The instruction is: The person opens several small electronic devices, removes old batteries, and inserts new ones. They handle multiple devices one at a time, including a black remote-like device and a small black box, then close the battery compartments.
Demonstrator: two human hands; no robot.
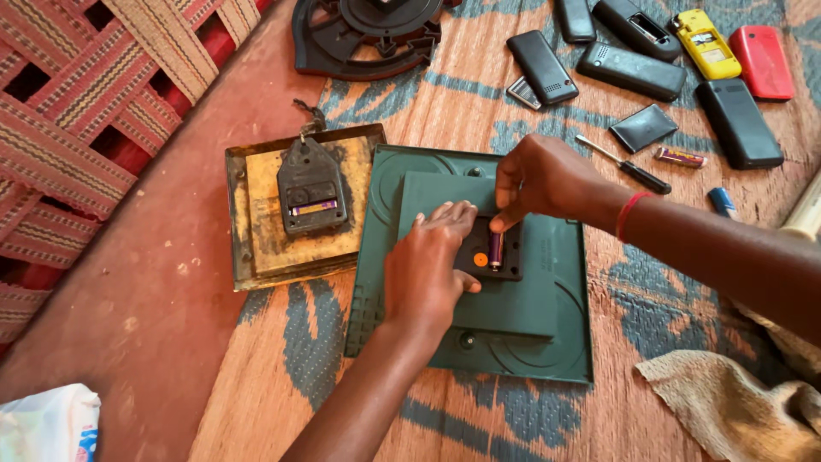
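Pinching a purple battery [495, 251], right hand [547, 178] fingers closed, left hand [425, 274] seemingly open on green clock back [547, 334]

A white plastic package [47, 425] with a blue and red mark lies at the bottom left corner on the red floor. A yellow phone [708, 44] near the top right shows a small pale screen; the dark phones' screens cannot be made out.

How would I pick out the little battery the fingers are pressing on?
Find the dark green square clock back lying on the patterned mat. At its middle sits a small black mechanism box between the left hand and right hand. The battery stands upright there, purple, beside an orange dot, unlike the sideways battery in the yellowish clock.
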